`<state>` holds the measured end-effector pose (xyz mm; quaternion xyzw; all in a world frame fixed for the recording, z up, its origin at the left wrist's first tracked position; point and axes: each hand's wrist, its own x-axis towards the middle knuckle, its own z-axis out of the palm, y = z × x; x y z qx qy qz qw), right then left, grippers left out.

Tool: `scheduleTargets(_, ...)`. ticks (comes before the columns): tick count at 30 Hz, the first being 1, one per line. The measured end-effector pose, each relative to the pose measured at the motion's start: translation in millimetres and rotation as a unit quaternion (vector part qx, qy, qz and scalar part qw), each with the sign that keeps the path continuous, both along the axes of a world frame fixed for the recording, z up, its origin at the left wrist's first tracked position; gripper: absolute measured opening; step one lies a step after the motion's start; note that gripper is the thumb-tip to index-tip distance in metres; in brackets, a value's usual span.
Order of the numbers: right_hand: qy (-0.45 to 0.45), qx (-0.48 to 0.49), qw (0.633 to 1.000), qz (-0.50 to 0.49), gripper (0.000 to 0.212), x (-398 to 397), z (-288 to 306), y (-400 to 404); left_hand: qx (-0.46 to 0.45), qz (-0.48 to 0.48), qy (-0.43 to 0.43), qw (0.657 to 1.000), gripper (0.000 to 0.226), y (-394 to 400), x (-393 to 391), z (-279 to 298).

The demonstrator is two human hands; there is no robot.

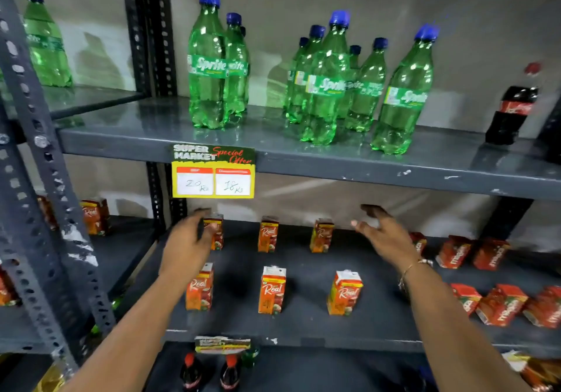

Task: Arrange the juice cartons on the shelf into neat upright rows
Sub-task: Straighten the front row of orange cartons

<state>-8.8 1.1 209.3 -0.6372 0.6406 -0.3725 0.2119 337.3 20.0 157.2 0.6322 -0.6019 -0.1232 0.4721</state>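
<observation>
- Nearest me, low in view, two dark cola bottles (209,372) stand on the bottom shelf.
- On the middle shelf (303,335), I see a front row of three upright juice cartons (271,290), spaced apart.
- My left hand (188,247) reaches past the front left carton; its fingers wrap the back left carton (216,231), which stands upright.
- My right hand (385,235) hovers with fingers spread and loose, holding nothing, just right of the back right carton (321,236).
- Red cartons (473,253) lie tipped over on the shelf's right side.
- A yellow price tag (213,173) hangs from the upper shelf edge.
- Farthest, green Sprite bottles (324,81) stand above.
</observation>
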Motion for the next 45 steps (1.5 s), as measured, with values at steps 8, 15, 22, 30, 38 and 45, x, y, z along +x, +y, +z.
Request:
scheduleTargets(8,0.145,-0.013,0.974,-0.175,0.036,-156.6,-7.5,33.9,-0.007,-0.106,-0.192,0.976,0.054,-33.2,-143.1,18.7)
scheduleTargets(15,0.155,0.011,0.96,-0.231,0.035,-236.4,-15.9,75.6,-0.023,-0.218,-0.234,0.947,0.041,-35.4,-279.5,4.1)
scheduleTargets(22,0.115,0.034,0.968,-0.22,0.036,-321.0,-34.0,77.2,0.054,-0.246,-0.221,0.942,0.048,-27.5,-367.8,-16.4)
scheduleTargets(30,-0.007,0.084,0.989,-0.12,0.039,-387.0,-62.8,54.6,0.117,-0.23,-0.206,0.944,0.052,-26.2,-419.4,-50.4)
scheduleTargets(38,-0.385,0.17,0.906,-0.044,0.021,-387.5,-133.1,27.3,0.275,-0.234,0.058,0.931,0.085,-0.2,-458.3,-107.6)
scheduleTargets(45,-0.195,0.144,0.97,0.033,0.043,-403.0,-172.9,5.6,0.243,-0.171,0.108,0.949,0.046,-13.9,-488.8,-128.2)
